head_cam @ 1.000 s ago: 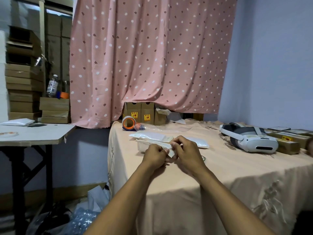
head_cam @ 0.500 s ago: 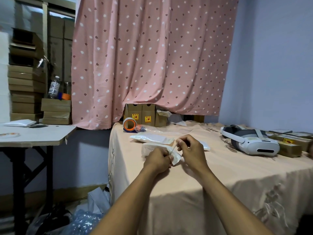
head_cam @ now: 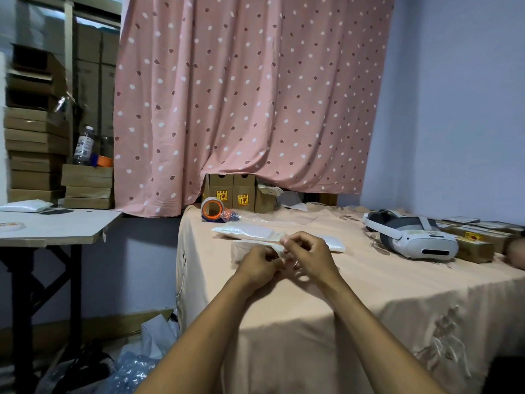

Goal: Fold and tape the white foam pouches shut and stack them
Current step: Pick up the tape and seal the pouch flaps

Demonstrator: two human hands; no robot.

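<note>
Left hand (head_cam: pixel 260 265) and right hand (head_cam: pixel 311 258) both pinch the white foam pouch (head_cam: pixel 250 245) with curled fingers.

Pink curtain (head_cam: pixel 250 95) with white and dark spots, peach tablecloth (head_cam: pixel 369 280), white pouches (head_cam: pixel 244 231), orange-cored tape roll (head_cam: pixel 212 209)

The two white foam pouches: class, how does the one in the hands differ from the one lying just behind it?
The held pouch is pinched at one end by the left hand and right hand; the far pouch lies untouched. The held pouch is nearer the person; the far pouch nearer the tape roll. Both are white.
</note>
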